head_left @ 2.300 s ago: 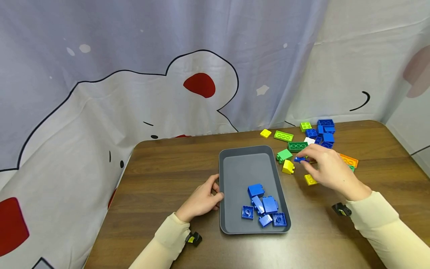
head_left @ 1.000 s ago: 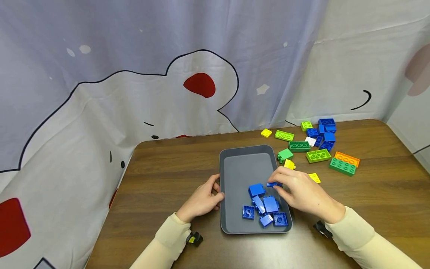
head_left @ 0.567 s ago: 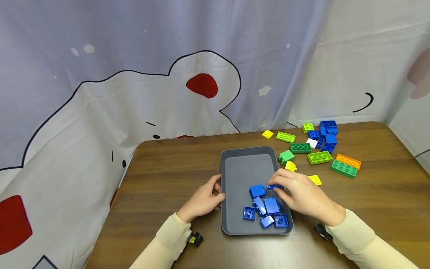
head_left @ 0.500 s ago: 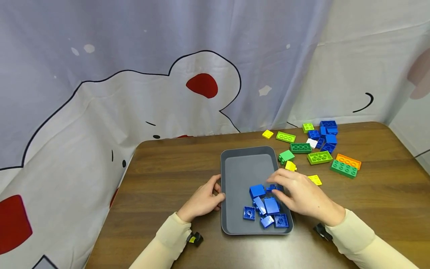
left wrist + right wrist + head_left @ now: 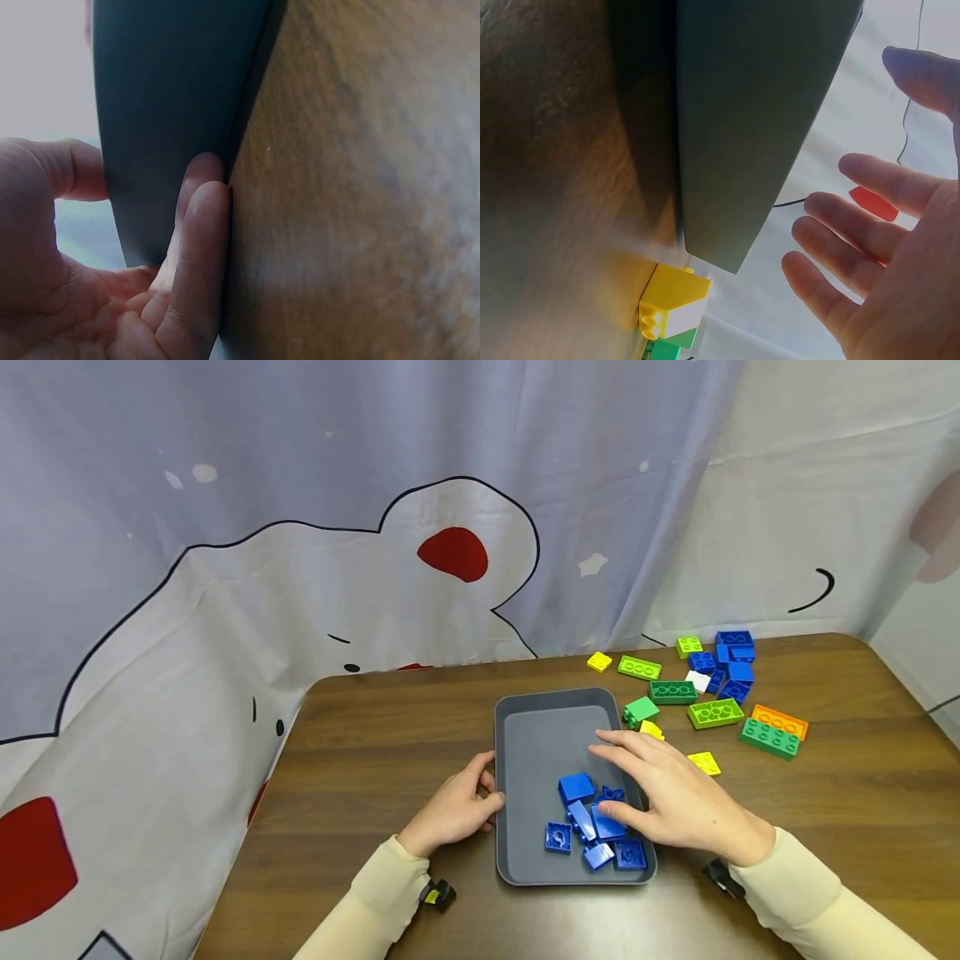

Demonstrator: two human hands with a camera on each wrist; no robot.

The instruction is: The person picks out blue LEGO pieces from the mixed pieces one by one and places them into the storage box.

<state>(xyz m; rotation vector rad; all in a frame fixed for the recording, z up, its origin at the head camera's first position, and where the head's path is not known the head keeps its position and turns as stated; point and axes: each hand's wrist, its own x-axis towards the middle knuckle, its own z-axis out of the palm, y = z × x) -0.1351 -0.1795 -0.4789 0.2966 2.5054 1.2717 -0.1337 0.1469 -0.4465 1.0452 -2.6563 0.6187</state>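
Observation:
A grey tray (image 5: 551,703) stands on the wooden table, with several blue toy bricks (image 5: 576,788) lying in its near half. My left hand (image 5: 455,806) holds the tray's left side, thumb over the rim and fingers against the outer wall (image 5: 161,112). Over the tray's right edge hovers my right hand (image 5: 671,785), fingers spread and holding nothing. Beneath its fingers lies a small blue brick (image 5: 612,793), partly hidden behind a larger blue brick (image 5: 609,823). In the right wrist view, the right hand (image 5: 885,232) is apart from the tray wall (image 5: 742,127).
Right of the tray lie loose bricks: a yellow one (image 5: 676,292), a green one (image 5: 641,711), a lime one (image 5: 716,713) and an orange one (image 5: 780,722). Several blue bricks (image 5: 738,672) cluster at the back right, beside a white piece (image 5: 697,681). A patterned curtain (image 5: 315,593) hangs behind the table.
My right hand has carried the small blue brick from the loose bricks into the tray and let it go. Its fingers have since spread and risen slightly. My left hand stays at the tray.

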